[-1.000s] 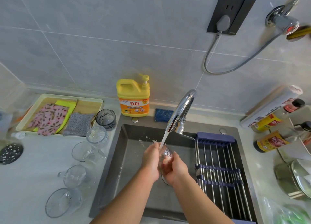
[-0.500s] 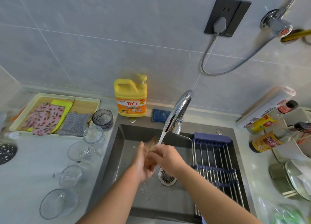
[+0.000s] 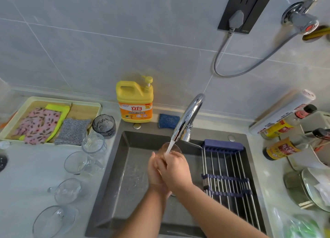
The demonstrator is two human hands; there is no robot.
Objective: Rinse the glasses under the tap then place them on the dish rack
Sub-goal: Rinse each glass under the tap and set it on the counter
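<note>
Your L hand (image 3: 154, 173) and R hand (image 3: 176, 170) both grip the lower part of the glass (image 3: 171, 147). Fingers are curled round it, R ones overlapping the L, so only the rim shows above them. The glass sits mouth-up over the sink (image 3: 131, 168), directly under the tap (image 3: 189, 115), w/ the water stream (image 3: 170, 145) falling into it.

Room to move:
- Spout tip is just above the rim, so there's little space upward.
- The dish rack (image 3: 225, 175) spans the R side of the basin, back edge to front, and its nearest bars run just beside your R wrist.
- To the L, wet basin floor lies open between your hands and the L wall.
- Past that wall, on the counter (image 3: 25, 177), a tall clear glass (image 3: 92, 145) stands near the sink edge w/ three more clear glasses (image 3: 67, 190) in a row toward you.
- A dark tumbler (image 3: 104, 125) sits at the back L corner, touching the tray (image 3: 53, 98).
- The detergent bottle (image 3: 134, 102) and blue sponge (image 3: 168, 120) sit along the back edge, either side of the tap base.

Vs half a sec ago: the glass was tilted between your palms, lower in the basin. It's now raised and turned mouth-up to the spout. R hand has slid over the L, and the drain that showed then is behind your wrists. Counter glasses haven't moved
</note>
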